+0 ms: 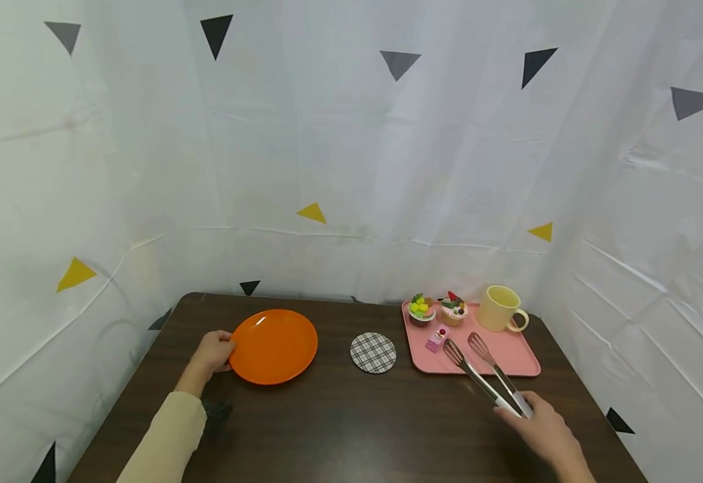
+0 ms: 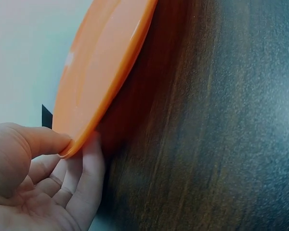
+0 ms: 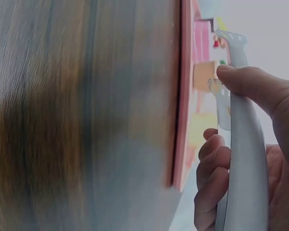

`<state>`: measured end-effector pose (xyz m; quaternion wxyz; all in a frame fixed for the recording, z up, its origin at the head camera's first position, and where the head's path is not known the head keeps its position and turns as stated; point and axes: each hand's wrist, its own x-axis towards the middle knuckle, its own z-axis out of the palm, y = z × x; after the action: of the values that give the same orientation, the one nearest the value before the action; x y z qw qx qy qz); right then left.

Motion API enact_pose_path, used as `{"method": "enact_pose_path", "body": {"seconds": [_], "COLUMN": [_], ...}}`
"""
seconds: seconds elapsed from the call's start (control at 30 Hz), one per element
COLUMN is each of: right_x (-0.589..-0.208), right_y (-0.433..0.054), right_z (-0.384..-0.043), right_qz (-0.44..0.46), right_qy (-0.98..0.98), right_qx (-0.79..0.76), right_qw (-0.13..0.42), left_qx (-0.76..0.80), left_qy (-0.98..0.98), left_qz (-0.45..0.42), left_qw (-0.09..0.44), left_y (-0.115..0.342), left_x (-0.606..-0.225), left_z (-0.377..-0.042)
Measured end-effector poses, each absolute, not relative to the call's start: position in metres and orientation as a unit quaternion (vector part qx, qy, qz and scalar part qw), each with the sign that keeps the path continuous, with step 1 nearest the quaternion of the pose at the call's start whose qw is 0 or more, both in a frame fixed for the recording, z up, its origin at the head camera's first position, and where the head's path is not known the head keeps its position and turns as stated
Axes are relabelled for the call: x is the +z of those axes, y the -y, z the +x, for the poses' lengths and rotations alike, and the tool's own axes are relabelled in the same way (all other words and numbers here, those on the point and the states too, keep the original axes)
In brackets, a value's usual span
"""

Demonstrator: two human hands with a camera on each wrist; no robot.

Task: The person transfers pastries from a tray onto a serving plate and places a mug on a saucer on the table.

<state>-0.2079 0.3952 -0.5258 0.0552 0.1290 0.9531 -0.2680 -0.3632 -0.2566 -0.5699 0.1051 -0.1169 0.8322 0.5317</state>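
Note:
My left hand [image 1: 211, 355] pinches the near-left rim of an orange plate [image 1: 274, 347]; in the left wrist view the thumb lies on top and the fingers underneath. On the right, my right hand [image 1: 541, 429] grips metal tongs [image 1: 496, 376] by the handles, their two slotted heads spread apart over a pink tray [image 1: 508, 355]. Near those heads on the tray sit a small pink cake slice [image 1: 437, 339], a cupcake with yellow and green topping [image 1: 421, 310] and a cupcake with a red topping [image 1: 453, 310]. A pale yellow mug [image 1: 499, 308] stands at the tray's back right.
A round checked coaster [image 1: 373, 353] lies between plate and tray on the dark wooden table [image 1: 351, 429]. White curtains [image 1: 351, 147] with triangle prints hang behind the table and along both sides.

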Motion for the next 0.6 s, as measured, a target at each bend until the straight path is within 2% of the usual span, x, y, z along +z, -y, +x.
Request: {"method": "enact_pose_path", "body": {"seconds": [0.6], "right_x": [-0.538], "right_y": [-0.358], "right_z": [-0.228], "right_qz": [0.126], "right_qy": [-0.955], "right_qx": [-0.264], "right_qw": [0.056], "left_qx": [0.535], "left_qy": [-0.826], "left_qz": [-0.118], "left_qw": [0.128], "left_y": [0.261], "left_x": [-0.573], "left_z": [-0.365]}}
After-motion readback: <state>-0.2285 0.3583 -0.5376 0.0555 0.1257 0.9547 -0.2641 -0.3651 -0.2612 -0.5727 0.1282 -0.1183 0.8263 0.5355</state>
